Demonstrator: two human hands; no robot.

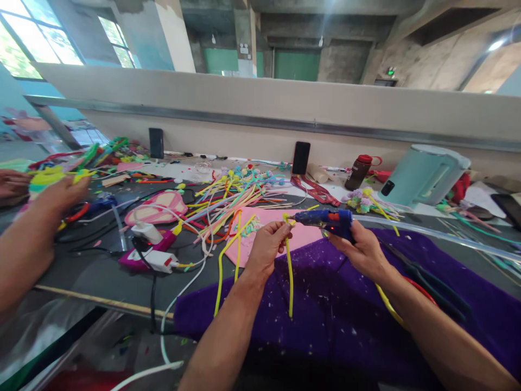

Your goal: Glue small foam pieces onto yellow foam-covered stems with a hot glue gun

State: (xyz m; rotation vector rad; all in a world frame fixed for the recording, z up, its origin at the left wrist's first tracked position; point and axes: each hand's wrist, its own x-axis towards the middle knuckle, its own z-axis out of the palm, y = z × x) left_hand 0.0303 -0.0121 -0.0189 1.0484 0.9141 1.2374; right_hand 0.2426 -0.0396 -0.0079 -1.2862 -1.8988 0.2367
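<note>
The glue gun (323,218) is blue and orange, the fuzzy stem (290,279) yellow, the cloth (331,301) white-flecked purple

held glue gun (330,218): 1 | kettle (421,176): 1 | bottle (359,172): 1 | upright phones (301,158): 2

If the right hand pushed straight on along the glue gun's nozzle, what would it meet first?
Most likely the small yellow piece pinched in the left hand; the nozzle is close beside it, though whether they touch is unclear.
</note>
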